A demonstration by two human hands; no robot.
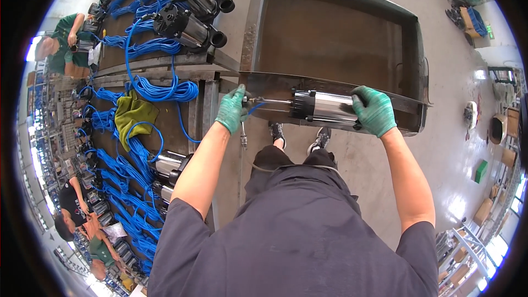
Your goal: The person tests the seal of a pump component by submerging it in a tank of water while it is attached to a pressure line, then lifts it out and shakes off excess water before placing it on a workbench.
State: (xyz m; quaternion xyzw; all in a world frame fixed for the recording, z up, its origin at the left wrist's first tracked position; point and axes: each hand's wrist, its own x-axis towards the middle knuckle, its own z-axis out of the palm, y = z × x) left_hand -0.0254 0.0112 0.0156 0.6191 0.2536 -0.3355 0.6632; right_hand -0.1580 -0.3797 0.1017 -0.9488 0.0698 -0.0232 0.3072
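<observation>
3 co-workers (62,36) can be counted at the far left, 2 in green and 1 in a dark shirt (70,201) with pale lettering across it; the lens rim bends and shrinks them. next come many coils of blue cable (165,90), too tangled to count, with 1 olive-green cloth (135,113) lying among them. at least 3 dark-topped pumps (190,30) stand above, the uppermost cut off by the top edge. below, 2 metal housings (169,164) are partly hidden by the left forearm (202,168).

the left hand (233,111), in a green glove, is closed around the end of 1 slim metal rod (275,101); its fingers hide that end. 2 shoes (277,132) show beneath. the rod meets the black end of 1 silver cylinder (333,107), which lies level across the near part of 1 large metal tray (251,30). the tray's brown inside is hard to make out. the right hand (375,111), also green-gloved, grips the cylinder's right end, covering it. farther right, 1 green box (481,171) sits on the floor (448,154).
</observation>
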